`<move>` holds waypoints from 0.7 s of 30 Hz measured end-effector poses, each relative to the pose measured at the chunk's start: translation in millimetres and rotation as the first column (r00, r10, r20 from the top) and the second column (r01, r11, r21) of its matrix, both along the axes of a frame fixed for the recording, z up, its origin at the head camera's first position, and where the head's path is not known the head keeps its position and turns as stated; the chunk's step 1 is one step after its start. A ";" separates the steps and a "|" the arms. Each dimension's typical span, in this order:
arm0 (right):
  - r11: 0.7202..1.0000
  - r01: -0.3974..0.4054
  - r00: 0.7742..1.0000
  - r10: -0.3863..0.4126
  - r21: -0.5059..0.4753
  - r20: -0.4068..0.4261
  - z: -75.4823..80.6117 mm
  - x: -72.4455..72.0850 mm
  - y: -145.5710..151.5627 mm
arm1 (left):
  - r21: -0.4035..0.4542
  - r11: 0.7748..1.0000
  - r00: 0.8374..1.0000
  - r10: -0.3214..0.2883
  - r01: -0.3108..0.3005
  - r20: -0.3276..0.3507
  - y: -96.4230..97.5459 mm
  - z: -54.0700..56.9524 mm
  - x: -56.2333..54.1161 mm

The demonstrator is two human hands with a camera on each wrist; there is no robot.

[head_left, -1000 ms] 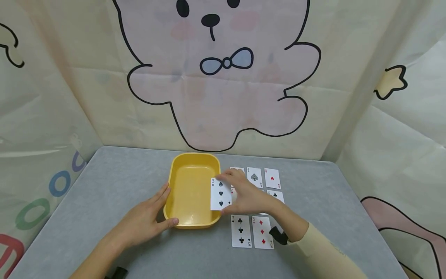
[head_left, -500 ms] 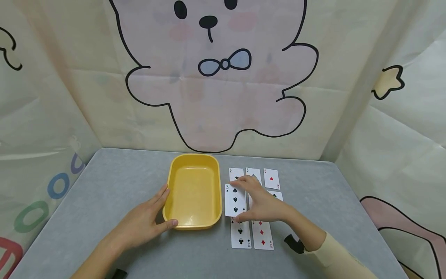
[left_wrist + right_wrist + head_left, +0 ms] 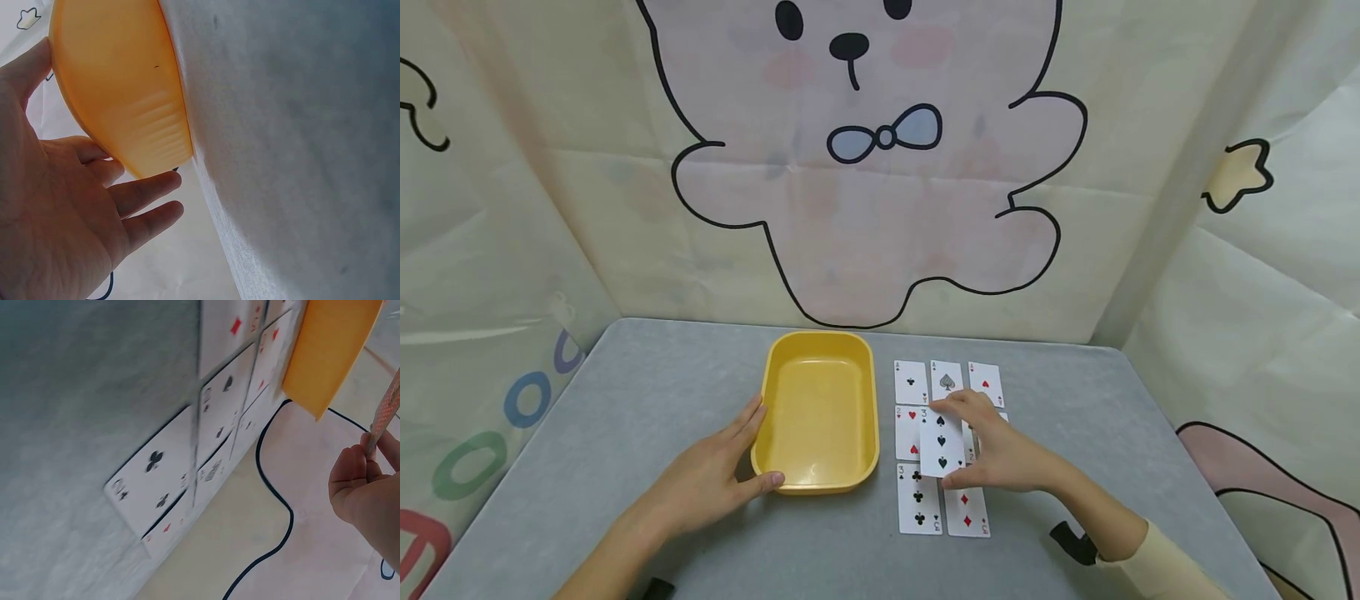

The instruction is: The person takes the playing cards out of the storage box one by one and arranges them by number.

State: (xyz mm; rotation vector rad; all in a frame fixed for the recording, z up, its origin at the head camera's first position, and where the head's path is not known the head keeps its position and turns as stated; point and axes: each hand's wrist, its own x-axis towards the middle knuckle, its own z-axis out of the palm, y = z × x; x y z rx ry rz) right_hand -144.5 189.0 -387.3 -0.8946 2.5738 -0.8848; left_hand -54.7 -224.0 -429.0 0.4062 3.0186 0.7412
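Note:
My right hand (image 3: 992, 450) pinches a three of spades playing card (image 3: 942, 446) by its top and bottom edges, above the laid-out cards. In the right wrist view its reddish patterned back (image 3: 389, 406) shows at the right edge. The held card overlaps the two of hearts (image 3: 907, 435) and hides much of the two of spades (image 3: 219, 394). Below lie a three of clubs (image 3: 919, 500) and a three of diamonds (image 3: 967, 513). My left hand (image 3: 718, 467) touches a yellow plastic tray (image 3: 868, 417) at its left side, thumb by the near corner, fingers loosely extended.
Along the back row lie an ace of clubs (image 3: 911, 383), an ace of spades (image 3: 947, 381) and an ace of hearts (image 3: 986, 385). A two of clubs (image 3: 153, 472) sits in the middle row's right end. A printed fabric backdrop (image 3: 880, 242) stands behind the grey table (image 3: 1060, 400).
My right hand has carried the three of spades from over the tray's right rim to the right, over the middle card row. The left hand and the tray stay nearly in place.

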 end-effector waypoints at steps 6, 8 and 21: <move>1.000 0.016 1.000 -0.016 0.014 0.005 -3.5 3.7 18.4 | 0.005 1.000 1.000 0.000 0.000 -0.003 0.4 -0.5 -0.1; 1.000 0.010 1.000 -0.010 0.014 0.005 -5.5 5.4 25.2 | 0.006 1.000 1.000 0.000 0.000 -0.004 0.6 -0.9 0.1; 0.999 0.008 1.000 -0.008 0.031 -0.022 -22.3 14.3 64.7 | 0.006 1.000 1.000 0.003 -0.003 0.019 1.8 1.6 0.0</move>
